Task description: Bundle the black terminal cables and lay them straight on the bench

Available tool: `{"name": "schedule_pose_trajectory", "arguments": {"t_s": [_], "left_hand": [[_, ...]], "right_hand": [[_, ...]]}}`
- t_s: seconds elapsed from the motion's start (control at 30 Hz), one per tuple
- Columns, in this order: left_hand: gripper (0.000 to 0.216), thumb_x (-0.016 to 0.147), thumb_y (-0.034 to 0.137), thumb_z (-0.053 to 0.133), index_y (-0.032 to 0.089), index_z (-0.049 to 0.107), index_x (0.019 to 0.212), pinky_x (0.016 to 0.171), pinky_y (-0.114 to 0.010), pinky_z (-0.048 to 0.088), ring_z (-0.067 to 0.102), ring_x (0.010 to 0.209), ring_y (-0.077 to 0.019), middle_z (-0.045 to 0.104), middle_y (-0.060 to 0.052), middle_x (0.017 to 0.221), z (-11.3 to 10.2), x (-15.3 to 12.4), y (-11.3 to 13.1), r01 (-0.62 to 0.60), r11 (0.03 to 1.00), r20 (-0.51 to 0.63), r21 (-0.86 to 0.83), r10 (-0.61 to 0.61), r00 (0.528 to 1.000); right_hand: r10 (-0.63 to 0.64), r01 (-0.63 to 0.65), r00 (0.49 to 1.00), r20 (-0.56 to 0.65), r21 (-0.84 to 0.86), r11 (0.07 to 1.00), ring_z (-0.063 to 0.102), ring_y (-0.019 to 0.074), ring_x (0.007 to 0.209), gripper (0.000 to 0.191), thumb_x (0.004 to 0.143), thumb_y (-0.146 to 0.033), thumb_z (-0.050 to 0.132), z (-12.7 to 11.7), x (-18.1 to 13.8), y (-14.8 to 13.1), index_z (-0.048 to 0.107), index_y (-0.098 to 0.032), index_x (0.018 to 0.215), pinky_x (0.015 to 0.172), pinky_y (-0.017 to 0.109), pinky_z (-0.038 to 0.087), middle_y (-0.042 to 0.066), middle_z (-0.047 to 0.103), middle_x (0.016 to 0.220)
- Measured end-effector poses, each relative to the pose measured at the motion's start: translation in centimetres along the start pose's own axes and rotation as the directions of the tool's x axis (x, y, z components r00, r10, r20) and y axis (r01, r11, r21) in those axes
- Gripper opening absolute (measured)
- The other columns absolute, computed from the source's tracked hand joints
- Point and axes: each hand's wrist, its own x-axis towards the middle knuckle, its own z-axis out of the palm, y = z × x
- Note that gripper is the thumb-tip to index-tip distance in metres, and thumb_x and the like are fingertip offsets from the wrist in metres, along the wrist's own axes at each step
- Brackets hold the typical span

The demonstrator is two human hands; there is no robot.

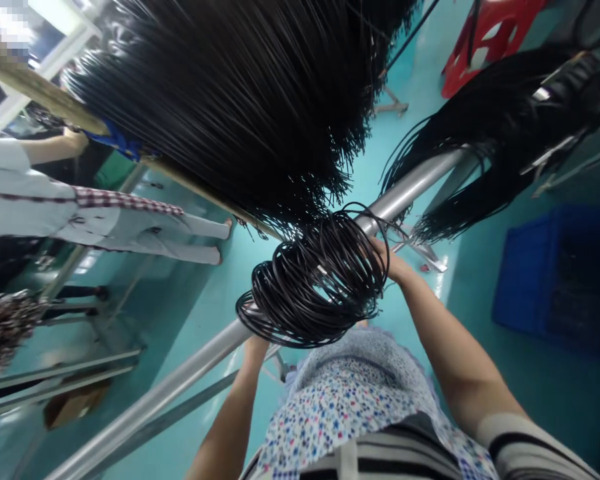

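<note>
My right grip [384, 259] is at the far right edge of the black wire coil [305, 287], loops lying across the fingers; those loops hide too much for me to tell whether it is closed on them. My left grip [256, 345] is under the lower left edge, mostly covered, so I can't tell its state either.

The coil sits between the two, over the metal rail [200, 367], its turns loose and fanned out. To handle it well, I'd support both ends evenly and keep the turns gathered, because a stray loop could slip off or snag. The upper side needs the most care: it lies right up against the cut ends of the big wire bundle [230, 100], and I can't make out whether they are tangled. I'd part them gently before any pull.

Beyond that bundle's lower edge runs a pole [195, 183]. A second wire bundle [500, 100] hangs to the right, above a blue bin [525, 267]; a co-worker [30, 193] stands well apart on the left.
</note>
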Motion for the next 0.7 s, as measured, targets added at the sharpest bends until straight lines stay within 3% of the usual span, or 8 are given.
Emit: {"name": "schedule_pose_trajectory", "arguments": {"t_s": [0.07,0.13,0.23,0.33,0.4,0.47,0.53,0.7], "left_hand": [[0.036,0.054,0.030,0.075,0.027,0.062,0.088,0.096,-0.038,0.036,0.044,0.116,-0.0293,0.063,0.001,0.097,-0.3,-2.1,-1.8,0.010,0.996,-0.034,-0.087,-0.013,0.999],[0.051,0.044,0.022,0.079,0.025,0.063,0.092,0.097,-0.038,0.038,0.048,0.112,-0.0296,0.064,-0.001,0.099,-0.2,-3.4,-2.9,0.064,0.957,0.019,-0.283,-0.061,0.998],[0.034,0.054,0.024,0.073,0.021,0.064,0.087,0.097,-0.036,0.039,0.050,0.110,-0.0246,0.065,-0.003,0.097,1.3,-3.1,-2.1,0.138,0.806,0.064,-0.575,-0.124,0.990],[0.015,0.074,0.029,0.056,0.020,0.063,0.083,0.094,-0.037,0.042,0.054,0.105,-0.0204,0.066,-0.002,0.092,3.9,-1.7,0.4,0.172,0.695,0.075,-0.698,-0.168,0.983],[0.016,0.073,0.029,0.057,0.018,0.064,0.084,0.094,-0.039,0.042,0.055,0.104,-0.0221,0.067,-0.003,0.090,5.6,-1.3,2.0,0.227,0.651,0.180,-0.725,-0.139,0.974],[0.022,0.065,0.030,0.067,0.017,0.065,0.082,0.094,-0.040,0.042,0.055,0.104,-0.0252,0.068,-0.004,0.087,6.8,-1.6,3.1,0.267,0.662,0.316,-0.701,-0.048,0.948],[0.035,0.052,0.030,0.076,0.017,0.066,0.082,0.095,-0.041,0.041,0.056,0.103,-0.0281,0.068,-0.005,0.085,7.3,-2.0,4.0,0.264,0.713,0.436,-0.649,0.064,0.898],[0.050,0.039,0.035,0.080,0.016,0.066,0.083,0.094,-0.044,0.042,0.054,0.105,-0.0324,0.067,-0.007,0.088,6.9,-2.5,6.3,0.230,0.817,0.634,-0.529,0.200,0.747]], "right_hand": [[0.038,-0.038,0.998,-0.039,0.019,0.999,0.058,0.0219,0.098,0.027,0.080,-0.037,0.047,-2.2,-3.9,0.4,0.062,-0.023,0.097,0.087,0.036,0.046,0.007,0.065,0.098],[0.020,-0.022,0.972,-0.236,-0.003,1.000,0.059,0.0227,0.096,0.024,0.081,-0.037,0.048,-4.6,-7.1,-0.3,0.062,-0.023,0.095,0.086,0.040,0.047,0.006,0.065,0.096],[-0.155,0.091,0.885,-0.439,-0.163,0.982,0.053,0.0253,0.107,0.036,0.074,-0.038,0.058,-7.3,-7.9,-3.5,0.057,-0.026,0.108,0.092,0.045,0.042,0.006,0.059,0.108],[-0.145,0.141,0.989,-0.011,-0.173,0.975,0.051,0.0277,0.108,0.052,0.062,-0.039,0.068,-7.2,-4.6,-6.6,0.057,-0.023,0.110,0.092,0.045,0.042,0.007,0.060,0.108],[-0.048,0.081,0.940,0.338,-0.085,0.993,0.056,0.0269,0.097,0.049,0.057,-0.040,0.070,-5.4,-2.3,-7.7,0.061,-0.020,0.101,0.085,0.043,0.046,0.006,0.064,0.097],[-0.002,0.007,0.852,0.523,-0.008,1.000,0.059,0.0247,0.089,0.047,0.054,-0.039,0.072,-2.9,-1.1,-8.2,0.063,-0.017,0.095,0.080,0.040,0.049,0.004,0.065,0.091],[-0.014,-0.020,0.829,0.559,0.055,0.998,0.059,0.0230,0.089,0.047,0.054,-0.037,0.072,-0.4,-1.2,-8.5,0.062,-0.016,0.095,0.080,0.038,0.049,0.004,0.065,0.092],[-0.101,0.114,0.883,0.459,-0.001,0.994,0.056,0.0235,0.097,0.048,0.056,-0.034,0.073,2.9,-3.4,-11.4,0.060,-0.017,0.099,0.086,0.040,0.047,0.005,0.062,0.100]]}}
